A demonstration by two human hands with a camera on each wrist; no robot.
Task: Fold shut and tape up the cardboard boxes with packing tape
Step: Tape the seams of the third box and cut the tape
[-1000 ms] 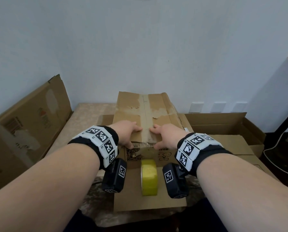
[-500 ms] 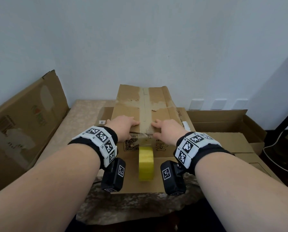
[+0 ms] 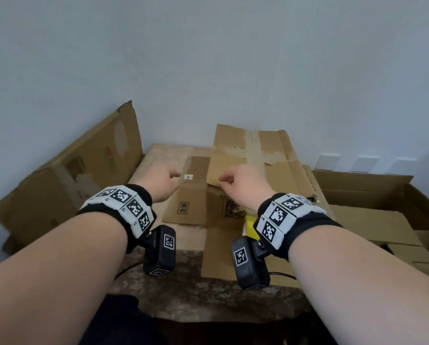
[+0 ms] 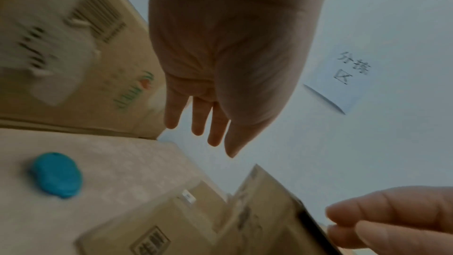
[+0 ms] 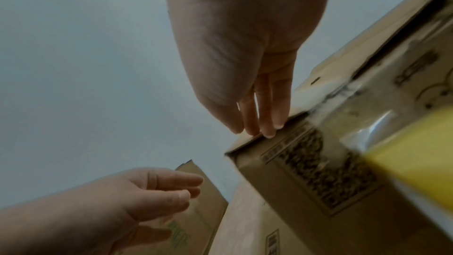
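The cardboard box [image 3: 255, 168] sits on the bench [image 3: 156, 155], towards the back centre, its top flaps folded down w/ an old strip of clear tape along the middle seam. One side flap [image 3: 188, 192] sticks out flat to the left, w/ a small white sticker near its far end.

Right hand [image 3: 238, 185]: fingers straight and close together, tips resting on the near top edge of the box at its left corner; the right wrist view shows the fingertips [image 5: 267, 123] touching that edge. It presses rather than grips, so relaxed-flat, nothing held.

Left hand [image 3: 161, 183]: hovers above the side flap, apart from the box, fingers loosely extended and slightly spread in the left wrist view [image 4: 220, 65]. Holds nothing.

The yellow tape roll [image 3: 250, 225] stands on a flat piece of cardboard [image 3: 221, 257] in front of the box, mostly hidden behind the right wrist in the head view; the right wrist view shows it as a blurred yellow shape [image 5: 414, 166] just beside the box's front face, which carries a QR-type print.

Elsewhere: a big flattened carton [image 3: 66, 175] leans against the wall left of the bench. More open cartons [image 3: 372, 192] lie to the right. A small blue oval object [image 4: 56, 175] lies on the bench in the left wrist view; can't tell what it is. A paper sign [image 4: 343, 77] is stuck on the wall. Both wrists wear marker bands w/ a camera slung below.
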